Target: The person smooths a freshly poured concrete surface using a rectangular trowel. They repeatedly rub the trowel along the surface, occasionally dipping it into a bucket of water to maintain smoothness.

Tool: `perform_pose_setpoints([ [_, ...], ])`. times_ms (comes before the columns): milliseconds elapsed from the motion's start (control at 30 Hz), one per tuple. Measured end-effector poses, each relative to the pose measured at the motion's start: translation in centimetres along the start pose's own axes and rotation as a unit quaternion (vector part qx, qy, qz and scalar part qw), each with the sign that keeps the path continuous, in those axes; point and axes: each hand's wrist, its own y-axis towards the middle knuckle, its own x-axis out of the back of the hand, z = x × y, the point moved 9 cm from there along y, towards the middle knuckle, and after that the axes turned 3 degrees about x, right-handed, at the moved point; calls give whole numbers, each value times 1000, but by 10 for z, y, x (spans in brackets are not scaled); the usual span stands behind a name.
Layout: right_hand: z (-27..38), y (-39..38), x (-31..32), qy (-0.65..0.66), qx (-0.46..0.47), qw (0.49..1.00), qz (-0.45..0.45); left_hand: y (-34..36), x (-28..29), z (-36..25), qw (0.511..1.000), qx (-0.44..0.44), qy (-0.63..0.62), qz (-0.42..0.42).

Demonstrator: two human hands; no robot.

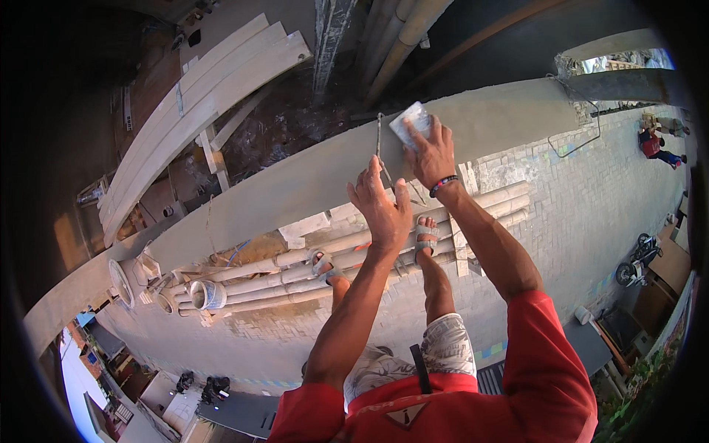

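Smooth grey beam (288, 193), right hand (434, 156) gripping pale rectangular block (408, 125), left hand (385, 210) loosely spread

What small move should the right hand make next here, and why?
Probably slide the pale block rightward along the grey ledge: the right hand holds it at the ledge's far edge, the bent rod stands close on its left, and bare ledge stretches away to the right.

Underside of white block (416, 114) hidden
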Motion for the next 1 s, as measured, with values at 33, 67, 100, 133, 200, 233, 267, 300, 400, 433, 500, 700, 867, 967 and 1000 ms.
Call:
perform_pose_setpoints([
  [33,22,-23,-11,32,77,995,49,-1,5,6,1000,3,-2,-7],
  [67,24,-44,-9,25,124,987,98,0,8,8,1000,3,-8,-13],
  [100,3,-54,1,6,131,987,96,-1,8,10,1000,2,1,-10],
  [133,-25,-64,13,-13,138,986,93,-1,9,9,1000,-8,-1,-7],
  [200,-108,-47,52,-69,9,998,-5,1,14,0,999,-32,-6,1],
  [233,-148,-36,68,-111,-64,990,-61,1,11,-4,999,-34,-19,10],
  [267,-164,-22,73,-124,-150,979,-68,1,10,-6,999,-35,-29,17],
  [300,-156,-9,72,-120,-153,976,-93,3,7,-12,998,-39,-44,24],
  [400,-51,0,29,-10,-18,999,-42,1,7,-8,999,-25,-30,21],
  [433,-23,-23,15,13,38,999,13,-2,11,-4,999,-24,-35,11],
  [500,-8,-63,6,12,119,989,85,-11,26,2,999,-25,-45,-13],
  [700,-105,-16,55,-59,-91,992,-66,-60,44,23,997,47,-44,35],
  [867,0,-62,3,-5,93,993,73,-108,24,29,988,55,20,142],
  [967,-94,-64,51,-54,-31,998,3,-148,41,57,981,90,15,169],
  [1000,-125,-54,63,-69,-98,993,-17,-157,39,67,977,108,0,185],
])
